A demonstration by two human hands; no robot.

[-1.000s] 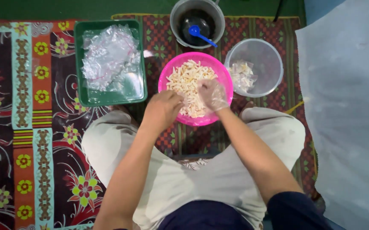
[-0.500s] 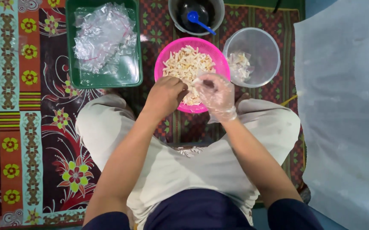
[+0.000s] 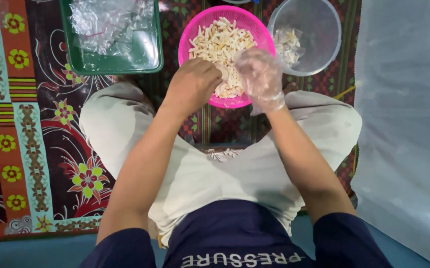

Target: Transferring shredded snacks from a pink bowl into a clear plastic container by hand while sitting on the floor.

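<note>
Left hand: the bare left hand [image 3: 191, 85] hangs over the near rim of the pink bowl [image 3: 195, 34], fingers curled down and inward toward the right hand; whether they pinch a piece cannot be told, since the back of the hand hides the fingertips.
Right hand: the right hand [image 3: 260, 77], covered by a thin clear plastic glove, sits just beside the left one at its 3 o'clock, fingers bent over the bowl's contents; what it grips, if anything, cannot be told through the wrinkled plastic.
Pink bowl: round, on the mat at 12 o'clock from the person's lap, between the knees, its near edge partly covered by both hands.
Pale pieces: a heap of short cream-coloured strips [image 3: 220, 42] fills the bowl; their long axes lie every way, with no common direction.
Clear bowl: a see-through round bowl [image 3: 324, 30] stands touching or just beside the pink one at its 3 o'clock, with a few pale scraps [image 3: 288, 43] against its left wall.
Green tray: a rectangular green tray [image 3: 125, 64] lies at 9 to 10 o'clock from the pink bowl, holding crumpled clear plastic bags [image 3: 108, 22].
Floor cover: a dark patterned mat [image 3: 41, 129] with flowers and striped bands lies under everything; a pale plastic sheet [image 3: 408, 124] covers the right side.
Person: seated cross-legged in light trousers [image 3: 215, 173].
</note>
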